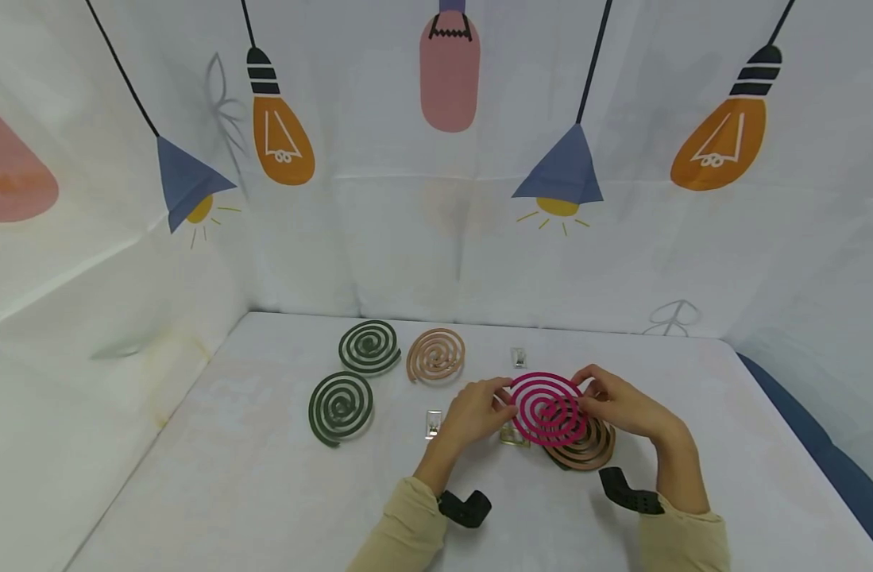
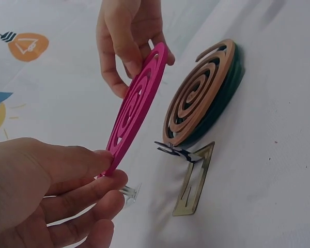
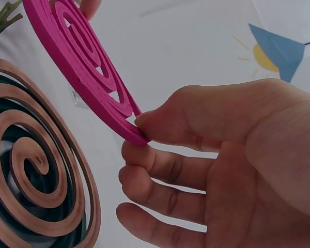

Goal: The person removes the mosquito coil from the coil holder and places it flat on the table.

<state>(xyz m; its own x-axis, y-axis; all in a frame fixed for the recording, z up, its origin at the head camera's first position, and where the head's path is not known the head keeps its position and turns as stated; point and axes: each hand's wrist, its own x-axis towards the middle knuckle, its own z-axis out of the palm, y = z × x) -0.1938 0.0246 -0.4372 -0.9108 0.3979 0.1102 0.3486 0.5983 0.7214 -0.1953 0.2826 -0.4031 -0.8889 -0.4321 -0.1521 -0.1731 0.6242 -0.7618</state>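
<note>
A bright pink mosquito coil [image 1: 548,409] is held above the table by both hands, tilted in the wrist views. My left hand [image 1: 474,413] pinches its left edge between thumb and fingers. The opposite edge is pinched by my right hand [image 1: 625,405]. Below lies a brown mosquito coil [image 2: 196,98] on top of a dark green coil [image 2: 230,95], partly hidden by the pink one in the head view. Beside that stack, a flat metal coil stand [image 2: 194,191] lies on the table with a prong bent up.
Two dark green coils [image 1: 368,347] [image 1: 341,407] and a brown coil [image 1: 436,355] lie at the table's left and back. Small metal stands [image 1: 434,423] [image 1: 519,357] lie nearer the middle. White cloth printed with lamps [image 1: 400,238] borders the table.
</note>
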